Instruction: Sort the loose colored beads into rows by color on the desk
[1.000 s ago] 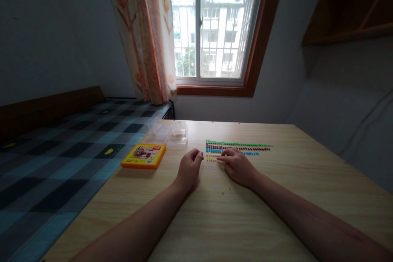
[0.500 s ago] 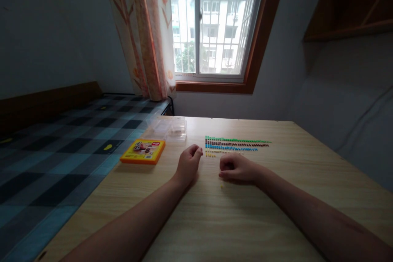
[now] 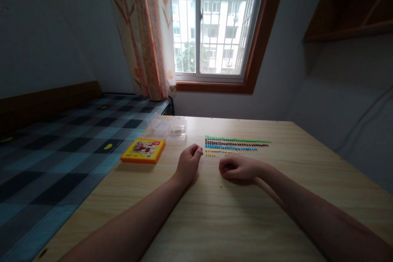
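Observation:
On the wooden table, small toy building bricks lie sorted by colour in rows: green pieces (image 3: 229,139) at the back, then brown pieces (image 3: 235,144), blue pieces (image 3: 215,147) and yellow pieces (image 3: 209,154). My left hand (image 3: 188,163) rests just left of the rows, its fingers closed; whatever they hold is hidden. In front of the rows, my right hand (image 3: 241,167) has its fingers curled in, and their tips are out of sight. A tiny yellow piece (image 3: 221,186) lies on the wood nearer to me, with more yellow showing at the right hand's lower edge.
To the left sits a yellow-orange box (image 3: 143,151) with a printed lid. Behind it stand clear plastic trays (image 3: 178,129). A bed with a checked cover (image 3: 61,159) runs along the table's left edge. The window (image 3: 215,28) and curtain are beyond the far edge.
My right hand has shifted slightly, and its fingers are curled further in, with yellow now showing beneath it. My left hand has stayed in place.

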`<action>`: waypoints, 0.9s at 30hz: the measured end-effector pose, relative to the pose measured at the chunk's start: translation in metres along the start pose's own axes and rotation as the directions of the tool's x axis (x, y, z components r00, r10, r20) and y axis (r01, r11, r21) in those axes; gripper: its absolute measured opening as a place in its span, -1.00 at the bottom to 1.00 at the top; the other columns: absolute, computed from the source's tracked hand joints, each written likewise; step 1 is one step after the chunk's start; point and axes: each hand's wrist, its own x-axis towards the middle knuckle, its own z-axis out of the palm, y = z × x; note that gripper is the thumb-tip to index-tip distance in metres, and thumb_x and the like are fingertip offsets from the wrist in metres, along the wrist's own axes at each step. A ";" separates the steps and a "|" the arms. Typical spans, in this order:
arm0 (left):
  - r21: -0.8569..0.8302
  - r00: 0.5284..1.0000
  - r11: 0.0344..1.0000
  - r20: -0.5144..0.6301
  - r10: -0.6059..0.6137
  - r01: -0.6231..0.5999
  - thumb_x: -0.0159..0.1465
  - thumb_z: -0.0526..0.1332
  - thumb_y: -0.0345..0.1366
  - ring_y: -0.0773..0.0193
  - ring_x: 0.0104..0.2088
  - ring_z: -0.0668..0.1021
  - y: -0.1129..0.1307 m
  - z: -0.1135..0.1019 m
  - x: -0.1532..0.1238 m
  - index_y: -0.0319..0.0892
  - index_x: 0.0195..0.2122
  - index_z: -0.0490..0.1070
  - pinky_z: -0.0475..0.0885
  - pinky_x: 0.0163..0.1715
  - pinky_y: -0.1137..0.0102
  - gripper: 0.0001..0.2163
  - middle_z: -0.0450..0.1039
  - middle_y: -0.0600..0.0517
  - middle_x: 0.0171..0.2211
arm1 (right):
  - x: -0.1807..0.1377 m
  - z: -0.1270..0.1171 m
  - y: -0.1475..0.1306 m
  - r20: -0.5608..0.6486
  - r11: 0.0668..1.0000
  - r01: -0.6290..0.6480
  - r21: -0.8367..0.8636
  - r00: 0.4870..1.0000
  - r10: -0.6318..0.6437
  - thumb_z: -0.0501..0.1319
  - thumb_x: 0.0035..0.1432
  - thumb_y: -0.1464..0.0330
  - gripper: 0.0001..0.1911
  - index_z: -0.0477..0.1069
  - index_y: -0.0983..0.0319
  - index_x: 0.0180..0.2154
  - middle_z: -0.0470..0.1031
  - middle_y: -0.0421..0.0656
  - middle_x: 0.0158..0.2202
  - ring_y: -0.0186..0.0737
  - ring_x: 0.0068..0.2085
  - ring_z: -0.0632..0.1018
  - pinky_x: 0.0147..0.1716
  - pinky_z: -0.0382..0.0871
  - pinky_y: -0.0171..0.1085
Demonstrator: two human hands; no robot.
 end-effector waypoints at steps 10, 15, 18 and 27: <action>-0.001 1.000 1.000 -0.002 0.014 -0.014 0.18 0.08 -0.14 0.33 -0.50 0.31 0.000 0.000 0.000 -0.17 -0.56 0.25 0.20 -0.45 0.43 -0.74 0.20 0.15 -0.61 | -0.005 -0.004 0.011 0.020 0.972 -0.019 0.235 1.000 0.015 0.12 -0.10 0.56 -0.75 0.43 0.27 -0.32 0.44 -0.21 -0.35 -0.32 -0.32 0.42 -0.32 0.28 -0.36; 0.002 1.000 1.000 0.015 0.023 -0.023 0.19 0.07 -0.13 0.33 -0.50 0.29 -0.001 0.000 0.000 -0.16 -0.57 0.24 0.18 -0.46 0.43 -0.73 0.17 0.15 -0.61 | -0.006 -0.009 0.014 0.074 0.967 -0.054 0.249 0.997 0.037 0.11 -0.16 0.59 -0.68 0.46 0.27 -0.30 0.43 -0.24 -0.35 -0.34 -0.34 0.39 -0.36 0.24 -0.39; 0.002 1.000 1.000 0.017 0.024 -0.024 0.19 0.07 -0.13 0.33 -0.50 0.29 0.000 0.000 0.000 -0.16 -0.57 0.23 0.18 -0.45 0.42 -0.73 0.17 0.15 -0.61 | -0.006 -0.011 0.012 0.080 0.968 -0.035 0.247 0.997 0.015 0.17 -0.13 0.57 -0.73 0.47 0.28 -0.30 0.40 -0.26 -0.39 -0.37 -0.37 0.35 -0.37 0.22 -0.39; 0.011 1.000 1.000 0.016 0.021 -0.021 0.19 0.08 -0.13 0.33 -0.49 0.30 0.000 0.000 0.000 -0.16 -0.57 0.24 0.20 -0.45 0.43 -0.74 0.19 0.14 -0.60 | -0.005 -0.009 0.014 0.059 0.986 -0.031 0.165 0.998 0.022 0.33 -0.07 0.41 -0.83 0.48 0.27 -0.33 0.39 -0.26 -0.40 -0.36 -0.36 0.33 -0.40 0.19 -0.40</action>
